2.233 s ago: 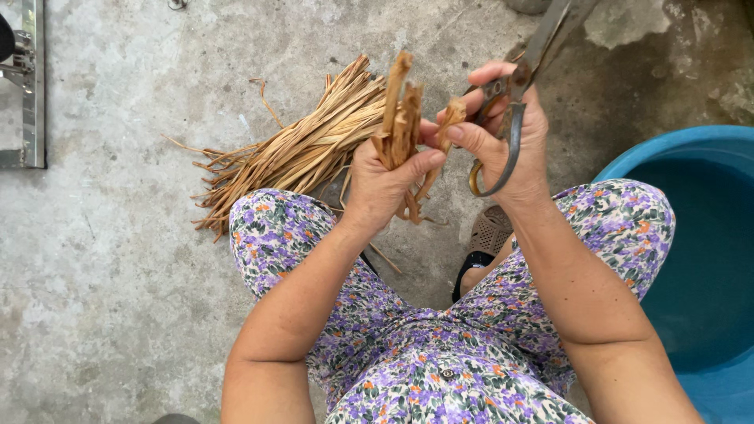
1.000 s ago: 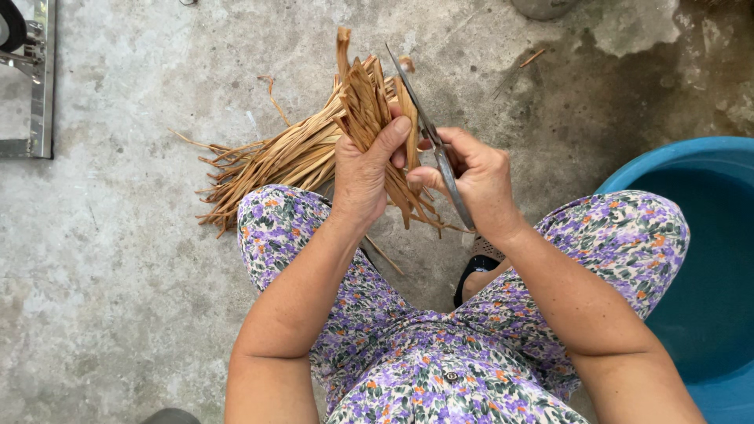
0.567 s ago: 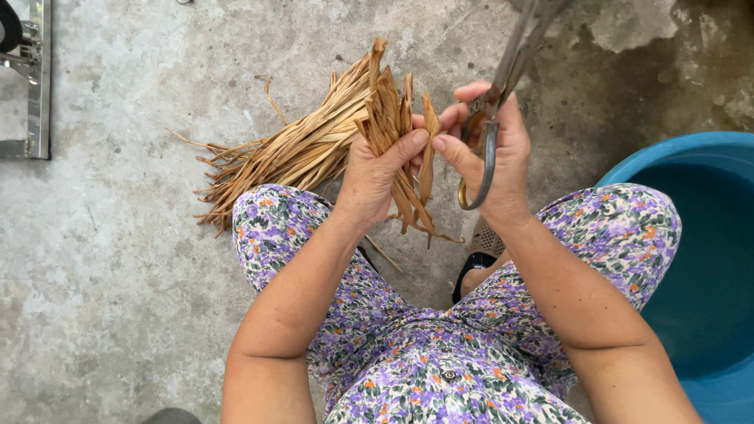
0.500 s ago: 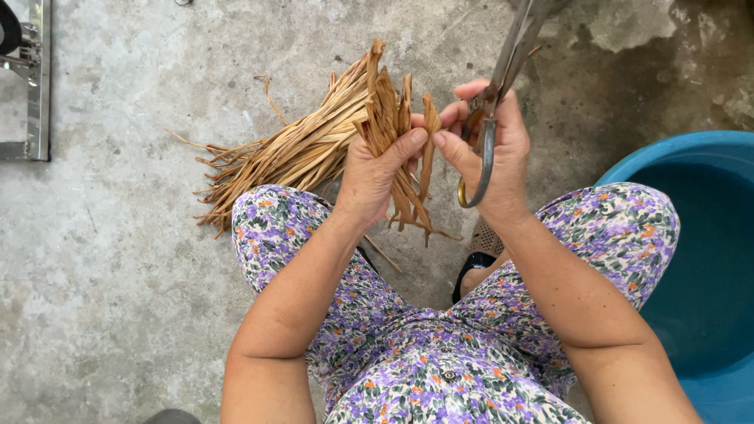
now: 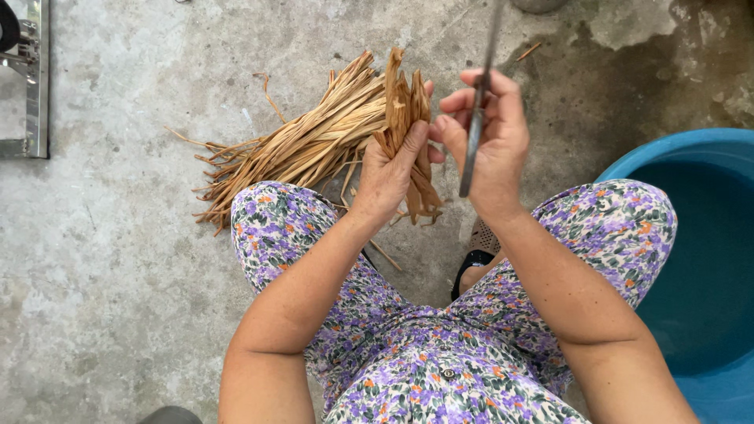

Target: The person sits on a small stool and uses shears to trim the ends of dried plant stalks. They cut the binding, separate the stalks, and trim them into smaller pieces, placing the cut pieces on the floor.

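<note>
From my remote seat I look straight down on a person in a purple floral dress (image 5: 440,369) crouched over a grey concrete floor (image 5: 118,259). The left hand (image 5: 390,174) has its fingers curled tight around a short bunch of dry tan leaf strips (image 5: 404,118), held upright just past the left knee, thumb pressed across the front of the bunch. The right hand (image 5: 491,141), at three o'clock from the bunch and almost touching it, is wrapped about a pair of dark metal scissors (image 5: 475,118); I see them edge-on, so I cannot tell whether the blades are parted. A larger heap of long straw-coloured strips (image 5: 302,145) lies on the floor at nine to ten o'clock from the held bunch. A round blue plastic tub (image 5: 699,235) sits at the frame's three o'clock edge, and a metal frame (image 5: 35,78) at ten o'clock. A dark sandal (image 5: 475,259) shows between the knees.
</note>
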Demonstrator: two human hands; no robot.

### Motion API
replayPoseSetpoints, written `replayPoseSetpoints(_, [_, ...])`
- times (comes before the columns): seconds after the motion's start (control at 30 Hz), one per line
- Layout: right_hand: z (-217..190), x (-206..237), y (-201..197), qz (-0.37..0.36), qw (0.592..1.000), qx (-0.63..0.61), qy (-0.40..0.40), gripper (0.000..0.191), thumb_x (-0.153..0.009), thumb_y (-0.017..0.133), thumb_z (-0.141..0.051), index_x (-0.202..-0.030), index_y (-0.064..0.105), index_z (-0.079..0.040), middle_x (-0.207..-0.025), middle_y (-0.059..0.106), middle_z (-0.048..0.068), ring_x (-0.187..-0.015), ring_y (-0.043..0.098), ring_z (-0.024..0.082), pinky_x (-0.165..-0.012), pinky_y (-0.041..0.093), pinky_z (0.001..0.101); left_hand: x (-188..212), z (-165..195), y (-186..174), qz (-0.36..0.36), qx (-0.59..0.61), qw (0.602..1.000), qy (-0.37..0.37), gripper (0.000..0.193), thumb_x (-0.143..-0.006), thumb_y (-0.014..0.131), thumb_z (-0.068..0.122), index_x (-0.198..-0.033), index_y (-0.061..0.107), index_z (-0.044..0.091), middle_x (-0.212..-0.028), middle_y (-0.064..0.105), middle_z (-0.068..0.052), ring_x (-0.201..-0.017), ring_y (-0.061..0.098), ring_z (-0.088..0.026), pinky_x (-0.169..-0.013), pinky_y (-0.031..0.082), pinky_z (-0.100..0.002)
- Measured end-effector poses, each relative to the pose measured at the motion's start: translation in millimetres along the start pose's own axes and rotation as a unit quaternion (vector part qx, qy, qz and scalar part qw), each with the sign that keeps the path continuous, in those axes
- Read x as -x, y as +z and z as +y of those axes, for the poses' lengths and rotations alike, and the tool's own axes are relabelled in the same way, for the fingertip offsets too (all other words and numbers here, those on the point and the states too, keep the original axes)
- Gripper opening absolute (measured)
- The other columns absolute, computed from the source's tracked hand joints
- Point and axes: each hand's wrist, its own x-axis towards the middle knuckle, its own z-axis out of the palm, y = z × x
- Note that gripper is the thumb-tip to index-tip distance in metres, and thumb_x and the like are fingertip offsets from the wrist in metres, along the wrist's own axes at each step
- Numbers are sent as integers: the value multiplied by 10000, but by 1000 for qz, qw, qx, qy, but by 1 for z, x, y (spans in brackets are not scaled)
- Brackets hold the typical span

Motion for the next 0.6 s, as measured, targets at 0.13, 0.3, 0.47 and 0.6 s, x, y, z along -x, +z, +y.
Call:
replayPoseSetpoints(0.13, [-12, 11, -5, -57, 995, -50, -58, 434, -1023, 776, -19, -1353, 516, -126, -1101, 653, 20, -940, 645, 62, -831, 575, 194, 2, -5, 4, -9, -59, 997, 58, 543, -1077, 598, 274, -1569, 444, 103, -1453, 582, 38, -1049, 600, -68, -868, 564, -263])
replayPoseSetpoints(0.3, [-15, 6, -1, -51, 998, -36, -21, 457, -1003, 792, 4, -1361, 532, -112, -1149, 655, 18, -1030, 649, 83, -954, 587, 237, 7, -10, 8, -19, -119, 990, 69, 481, -1079, 640, 226, -1523, 524, 82, -1222, 652, 18, -997, 581, -58, -857, 537, -242])
replayPoseSetpoints(0.47, [-14, -7, -17, -30, 986, -159, 47, 371, -966, 765, 3, -1276, 577, -74, -1011, 656, 33, -914, 665, 111, -810, 580, 226, 5, -3, -2, -90, -22, 994, 61, 493, -1061, 668, 255, -1481, 495, 64, -1150, 608, 35, -1028, 564, -58, -916, 510, -238])
replayPoseSetpoints(0.6, [-14, -13, -35, -27, 977, -192, 88, 426, -937, 764, -18, -1307, 560, -72, -1041, 678, 57, -822, 657, 118, -698, 576, 243, 6, 2, -9, -45, 20, 999, -10, 337, -1053, 637, 304, -1283, 621, 58, -959, 637, 28, -884, 615, -70, -815, 542, -240])
